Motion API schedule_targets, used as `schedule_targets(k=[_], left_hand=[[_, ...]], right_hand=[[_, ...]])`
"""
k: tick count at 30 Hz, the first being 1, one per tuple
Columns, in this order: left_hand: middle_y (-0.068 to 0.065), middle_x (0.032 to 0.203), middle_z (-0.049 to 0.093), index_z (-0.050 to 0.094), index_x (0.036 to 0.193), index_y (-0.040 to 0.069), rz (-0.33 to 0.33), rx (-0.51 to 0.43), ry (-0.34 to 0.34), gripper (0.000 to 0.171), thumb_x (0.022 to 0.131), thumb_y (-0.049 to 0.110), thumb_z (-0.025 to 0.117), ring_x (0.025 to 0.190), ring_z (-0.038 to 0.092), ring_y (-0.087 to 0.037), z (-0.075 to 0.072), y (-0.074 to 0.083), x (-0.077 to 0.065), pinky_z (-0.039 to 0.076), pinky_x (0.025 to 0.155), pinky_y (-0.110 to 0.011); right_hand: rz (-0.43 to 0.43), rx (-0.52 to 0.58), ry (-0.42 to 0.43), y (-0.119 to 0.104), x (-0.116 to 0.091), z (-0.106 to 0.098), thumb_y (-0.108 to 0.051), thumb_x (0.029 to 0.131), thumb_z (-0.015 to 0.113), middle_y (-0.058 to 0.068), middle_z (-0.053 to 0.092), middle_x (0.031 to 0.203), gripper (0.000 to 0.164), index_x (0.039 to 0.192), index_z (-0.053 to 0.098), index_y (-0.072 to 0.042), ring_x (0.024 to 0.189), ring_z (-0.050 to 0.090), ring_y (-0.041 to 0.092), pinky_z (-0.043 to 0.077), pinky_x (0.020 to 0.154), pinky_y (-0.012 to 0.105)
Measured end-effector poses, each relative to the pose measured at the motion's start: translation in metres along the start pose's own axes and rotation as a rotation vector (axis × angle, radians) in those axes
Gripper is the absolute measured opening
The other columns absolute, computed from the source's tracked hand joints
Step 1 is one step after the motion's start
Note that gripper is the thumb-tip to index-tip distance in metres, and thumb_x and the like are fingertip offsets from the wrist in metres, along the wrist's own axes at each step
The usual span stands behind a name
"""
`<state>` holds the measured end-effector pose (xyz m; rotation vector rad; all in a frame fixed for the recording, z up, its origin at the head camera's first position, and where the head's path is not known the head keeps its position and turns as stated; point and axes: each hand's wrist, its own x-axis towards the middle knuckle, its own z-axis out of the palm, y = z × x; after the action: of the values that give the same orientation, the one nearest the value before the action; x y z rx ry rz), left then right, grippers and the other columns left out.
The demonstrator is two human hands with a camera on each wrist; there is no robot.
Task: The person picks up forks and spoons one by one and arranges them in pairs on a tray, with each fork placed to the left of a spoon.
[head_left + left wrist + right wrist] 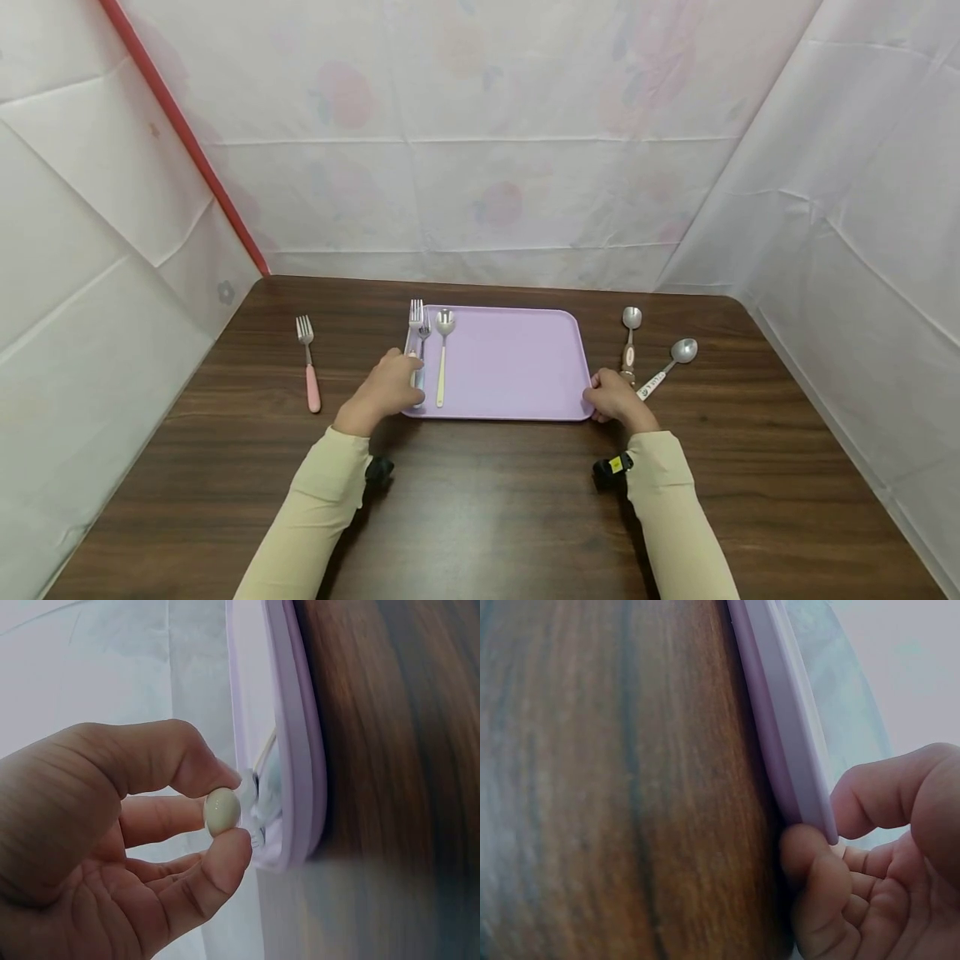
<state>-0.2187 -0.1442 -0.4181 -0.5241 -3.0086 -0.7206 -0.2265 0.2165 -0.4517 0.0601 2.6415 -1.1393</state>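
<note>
Two hands on the job, both grasping. Left hand (386,385) has thumb and fingertips pinched on the rounded cream handle end (223,812) of a table fork; in the head view that looks like the leftmost fork (416,314), tines pointing away from the person, lying over the left rim of the lilac rectangular tray (517,362). Can't tell if that fork touches the tray.

Right hand (615,396) pinches the tray's near right corner: thumb on the rim, curled index finger (804,847) against the underside edge. Tray sits on the dark wood-grain table (480,508), long side facing the person.

Also at the tray's left end: second fork (425,327) just beside the first, handle partly hidden by the left hand, and a spoon (442,358) with a pale yellow handle, bowl at the far end, next in line.

Off-tray: pink-handled fork (308,364) on the table, well left. On the right, near the right hand, spoon with brown decorated handle (630,337) and spoon with white patterned handle (669,367), bowls pointing away. White sheeting (420,196) with faint fruit print behind.
</note>
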Motion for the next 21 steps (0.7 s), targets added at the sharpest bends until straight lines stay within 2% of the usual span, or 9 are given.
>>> schedule_targets(k=[2, 4, 10, 16, 21], left_hand=[[-0.017, 0.089, 0.06, 0.065, 0.104, -0.009, 0.005, -0.001, -0.002, 0.045, 0.062, 0.005, 0.068, 0.081, 0.048, -0.028, 0.001, 0.003, 0.002, 0.044, 0.065, -0.038], [-0.017, 0.089, 0.062, 0.065, 0.104, -0.009, 0.024, -0.001, 0.004, 0.044, 0.062, 0.006, 0.068, 0.083, 0.05, -0.029, 0.002, 0.006, 0.004, 0.044, 0.067, -0.039], [-0.009, 0.075, 0.06, 0.067, 0.098, -0.006, 0.077, -0.007, 0.01, 0.038, 0.061, 0.006, 0.069, 0.077, 0.049, -0.027, 0.004, 0.016, 0.009, 0.043, 0.065, -0.038], [-0.01, 0.078, 0.062, 0.067, 0.1, -0.006, 0.097, -0.03, -0.01, 0.041, 0.061, 0.006, 0.07, 0.078, 0.05, -0.027, 0.007, 0.031, 0.016, 0.043, 0.069, -0.039], [-0.009, 0.076, 0.06, 0.068, 0.098, -0.006, 0.094, -0.054, -0.021, 0.041, 0.059, 0.004, 0.07, 0.074, 0.048, -0.024, 0.014, 0.037, 0.019, 0.042, 0.066, -0.035]], right_hand=[[0.006, -0.004, -0.002, 0.001, 0.0, 0.0, -0.001, 0.077, 0.047, 0.013, 0.053, 0.063, 0.007, 0.082, 0.047, 0.004, 0.047, 0.054, 0.016, 0.048, 0.045, 0.028], [0.012, -0.006, -0.006, 0.001, 0.0, -0.001, -0.001, 0.077, 0.047, 0.013, 0.053, 0.063, 0.007, 0.083, 0.047, 0.004, 0.047, 0.054, 0.016, 0.048, 0.045, 0.028], [0.01, 0.003, -0.014, -0.001, -0.003, -0.003, -0.001, 0.077, 0.047, 0.013, 0.053, 0.063, 0.006, 0.082, 0.046, 0.004, 0.047, 0.054, 0.016, 0.048, 0.045, 0.028], [0.014, -0.003, -0.009, -0.001, -0.003, -0.005, 0.0, 0.078, 0.047, 0.013, 0.053, 0.063, 0.007, 0.083, 0.047, 0.004, 0.048, 0.054, 0.016, 0.048, 0.045, 0.028], [0.002, 0.004, -0.015, 0.0, -0.004, -0.005, 0.0, 0.077, 0.047, 0.013, 0.053, 0.062, 0.006, 0.081, 0.047, 0.004, 0.047, 0.054, 0.016, 0.048, 0.045, 0.028]])
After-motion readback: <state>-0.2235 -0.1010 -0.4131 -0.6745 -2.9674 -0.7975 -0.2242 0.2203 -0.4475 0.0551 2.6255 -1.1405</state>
